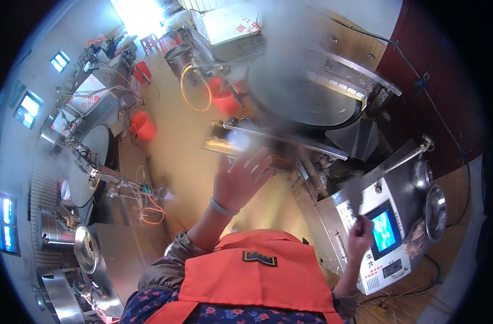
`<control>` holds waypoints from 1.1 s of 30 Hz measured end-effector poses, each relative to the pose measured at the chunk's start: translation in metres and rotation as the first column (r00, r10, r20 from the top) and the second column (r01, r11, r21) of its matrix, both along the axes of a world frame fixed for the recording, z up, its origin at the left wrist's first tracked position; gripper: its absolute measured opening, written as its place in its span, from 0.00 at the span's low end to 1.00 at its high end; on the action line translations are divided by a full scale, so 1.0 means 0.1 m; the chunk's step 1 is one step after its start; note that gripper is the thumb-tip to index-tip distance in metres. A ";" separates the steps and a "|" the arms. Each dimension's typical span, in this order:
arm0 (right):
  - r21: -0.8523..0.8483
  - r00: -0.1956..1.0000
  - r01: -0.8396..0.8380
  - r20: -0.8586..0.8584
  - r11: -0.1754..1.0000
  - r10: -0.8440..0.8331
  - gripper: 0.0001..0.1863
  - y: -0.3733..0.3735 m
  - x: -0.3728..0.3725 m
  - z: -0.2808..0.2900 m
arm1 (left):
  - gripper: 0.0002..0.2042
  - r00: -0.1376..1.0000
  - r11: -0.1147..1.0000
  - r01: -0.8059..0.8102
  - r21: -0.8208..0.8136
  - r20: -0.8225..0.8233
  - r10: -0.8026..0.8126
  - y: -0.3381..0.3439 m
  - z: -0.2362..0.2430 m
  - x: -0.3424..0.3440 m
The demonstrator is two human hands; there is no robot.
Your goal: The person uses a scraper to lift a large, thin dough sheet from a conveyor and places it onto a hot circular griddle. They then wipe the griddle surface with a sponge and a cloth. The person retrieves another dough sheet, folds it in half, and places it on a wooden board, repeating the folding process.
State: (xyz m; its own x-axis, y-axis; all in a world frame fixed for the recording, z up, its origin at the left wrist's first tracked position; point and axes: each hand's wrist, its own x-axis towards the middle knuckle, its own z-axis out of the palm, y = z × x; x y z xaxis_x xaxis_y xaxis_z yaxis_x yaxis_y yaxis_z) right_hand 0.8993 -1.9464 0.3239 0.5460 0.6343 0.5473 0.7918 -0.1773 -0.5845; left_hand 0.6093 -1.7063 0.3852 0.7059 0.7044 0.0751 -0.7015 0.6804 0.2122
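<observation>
My left hand (240,181) is raised in front of the orange apron, palm down with its fingers spread, and holds nothing. A grey band circles its wrist. Just beyond the fingers lies a long metal bar (284,139), with a yellowish, glossy surface (222,144) at its left end, too blurred to name. My right hand (360,236), at the right, is closed around the dark handle of a flat metal scraper (354,195). The scraper's blade points away from me and is smeared by motion. It stands over the white control panel (372,194) of a machine.
A large round griddle (306,102) steams at the back right, with a metal arm across it. Metal bowls (435,210) stand beside the lit screen (384,229). A second round griddle (93,162) is at left. Red buckets (143,125) stand on the floor near a yellow hose (184,97).
</observation>
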 end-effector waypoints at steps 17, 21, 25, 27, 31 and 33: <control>-0.089 0.802 -0.595 -0.005 0.799 0.597 0.23 1.79 -1.40 0.68 | 0.30 0.996 0.984 -0.057 0.170 0.075 0.044 0.24 -0.11 -0.91; -0.102 0.766 -0.639 0.004 0.762 0.643 0.23 1.89 -1.48 0.72 | 0.24 0.937 0.871 -0.233 0.432 -0.139 0.320 0.19 -0.08 -1.05; -0.065 0.725 -0.689 -0.046 0.722 0.687 0.22 1.94 -1.54 0.72 | 0.25 0.742 0.528 -0.294 0.796 -0.158 0.651 0.17 -0.10 -1.11; -0.056 0.717 -0.697 -0.061 0.715 0.694 0.21 1.94 -1.54 0.73 | 0.23 0.754 0.507 -0.283 0.814 -0.137 0.642 0.19 -0.11 -1.14; -0.054 0.699 -0.714 -0.124 0.699 0.704 0.21 1.93 -1.52 0.71 | 0.36 0.820 0.857 -0.244 0.453 -0.376 0.432 0.19 -0.12 -1.17; -0.063 0.698 -0.713 -0.158 0.699 0.698 0.21 1.93 -1.51 0.70 | 0.42 0.766 0.841 -0.255 0.477 -0.431 0.477 0.19 -0.14 -1.15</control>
State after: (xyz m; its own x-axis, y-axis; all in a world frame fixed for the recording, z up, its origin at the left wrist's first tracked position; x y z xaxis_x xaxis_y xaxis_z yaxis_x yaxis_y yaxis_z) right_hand 0.7486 -1.7539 0.3934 -0.0345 0.9100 0.4131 0.6405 0.3374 -0.6899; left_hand 0.4942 -1.6871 0.3716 0.4052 0.9099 0.0890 -0.5855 0.1834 0.7896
